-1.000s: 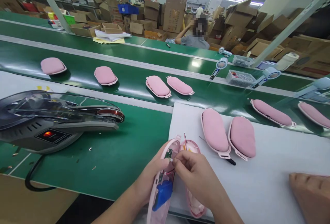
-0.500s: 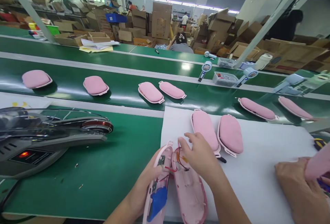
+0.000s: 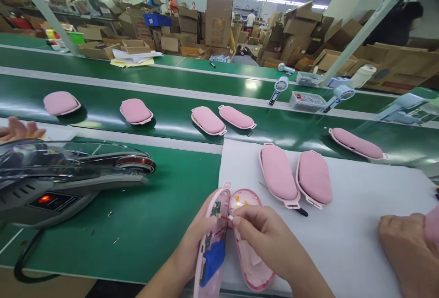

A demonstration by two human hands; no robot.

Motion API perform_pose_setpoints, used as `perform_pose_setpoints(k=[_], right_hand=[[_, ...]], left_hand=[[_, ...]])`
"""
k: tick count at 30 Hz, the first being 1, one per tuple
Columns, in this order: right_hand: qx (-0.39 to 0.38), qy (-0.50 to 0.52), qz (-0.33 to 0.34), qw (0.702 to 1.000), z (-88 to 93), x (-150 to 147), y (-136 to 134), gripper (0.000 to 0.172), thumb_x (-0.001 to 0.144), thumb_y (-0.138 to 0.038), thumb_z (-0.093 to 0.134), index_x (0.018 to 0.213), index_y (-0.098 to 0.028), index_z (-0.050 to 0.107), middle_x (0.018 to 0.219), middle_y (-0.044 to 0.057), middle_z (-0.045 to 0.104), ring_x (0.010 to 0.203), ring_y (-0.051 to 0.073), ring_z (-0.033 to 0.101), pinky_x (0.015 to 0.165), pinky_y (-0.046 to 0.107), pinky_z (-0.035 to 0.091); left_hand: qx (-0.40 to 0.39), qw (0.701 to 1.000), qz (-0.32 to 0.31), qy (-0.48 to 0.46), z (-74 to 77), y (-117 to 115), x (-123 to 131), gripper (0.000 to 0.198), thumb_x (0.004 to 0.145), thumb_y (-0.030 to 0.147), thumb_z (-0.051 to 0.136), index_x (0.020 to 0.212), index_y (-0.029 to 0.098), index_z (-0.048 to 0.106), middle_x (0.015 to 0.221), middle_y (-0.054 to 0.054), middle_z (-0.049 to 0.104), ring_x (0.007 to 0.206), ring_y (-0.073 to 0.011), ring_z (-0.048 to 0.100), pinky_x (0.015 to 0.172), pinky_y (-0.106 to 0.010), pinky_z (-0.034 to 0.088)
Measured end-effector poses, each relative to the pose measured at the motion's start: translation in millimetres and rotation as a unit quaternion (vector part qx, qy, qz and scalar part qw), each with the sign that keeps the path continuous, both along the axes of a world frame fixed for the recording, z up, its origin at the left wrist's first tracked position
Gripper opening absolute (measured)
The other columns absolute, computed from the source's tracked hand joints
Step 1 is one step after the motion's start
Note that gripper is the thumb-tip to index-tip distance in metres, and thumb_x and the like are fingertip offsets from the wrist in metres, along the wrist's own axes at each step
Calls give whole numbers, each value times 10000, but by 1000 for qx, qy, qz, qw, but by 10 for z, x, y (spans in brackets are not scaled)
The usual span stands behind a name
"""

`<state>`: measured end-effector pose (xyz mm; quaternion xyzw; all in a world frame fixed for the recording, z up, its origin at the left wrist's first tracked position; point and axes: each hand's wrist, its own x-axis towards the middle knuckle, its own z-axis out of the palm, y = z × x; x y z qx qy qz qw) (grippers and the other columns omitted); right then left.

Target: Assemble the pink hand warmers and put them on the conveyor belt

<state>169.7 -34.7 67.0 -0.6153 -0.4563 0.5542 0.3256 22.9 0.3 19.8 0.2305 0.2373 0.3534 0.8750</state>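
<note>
My left hand (image 3: 192,243) grips a pink plastic shell half (image 3: 224,192) from its left side, tilted up on edge. Inside that half are a green circuit board (image 3: 215,208) and a blue wrapped block (image 3: 213,263). Against it, on the right, the other pink shell half (image 3: 259,277) lies with its hollow side up, partly covered by my right hand (image 3: 270,238). The right thumb and index finger pinch a small white wire connector (image 3: 231,218) between the halves. Red wires (image 3: 223,217) run from it toward the board.
Two closed pink cases (image 3: 278,172) lie on the white sheet (image 3: 356,234), beside a black-tipped object (image 3: 303,212). More pink cases (image 3: 236,117) sit on the green belt (image 3: 171,119). A grey machine (image 3: 78,192) stands left; other people's hands (image 3: 406,247) appear at right and far left.
My right hand has come down from above the wires and now pinches the connector. A co-worker's hand has appeared at far left. The rightmost pink case on the belt is gone from view.
</note>
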Motion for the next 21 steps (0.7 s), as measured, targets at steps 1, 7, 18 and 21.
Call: perform_pose_setpoints(k=[1,7,18,21], right_hand=[[8,-39,14,999,3,-30,-7,229,824,-279,474,617,-184,494,569,-53,415,551,86,348,520,225,280],[31,-166,46,985,7,-108,19,227,793,-196,431,567,-197,410,531,-63,395,531,92,320,484,237,220],[36,-93,75,992,-34,-30,44,192,775,-149,419,589,-199,419,539,-70,363,525,87,298,482,228,225],[31,-72,78,994,-62,-16,44,184,787,-155,410,612,-195,451,563,-64,396,538,87,323,493,223,245]], left_hand=[[1,1000,-6,-1,2,-10,1,635,730,315,672,1337,220,513,1178,-85,677,1123,-312,595,1035,-427,389],[22,999,-39,-11,-20,-51,-10,746,698,349,697,1386,228,437,1230,-106,639,1234,-350,502,1091,-474,298],[41,998,-51,-20,-61,-50,-22,767,664,317,732,1374,248,450,1287,-94,598,1241,-353,489,1099,-464,287],[19,998,-55,-15,-56,-56,-20,803,640,322,749,1378,252,439,1259,-101,613,1222,-358,506,1089,-481,296]])
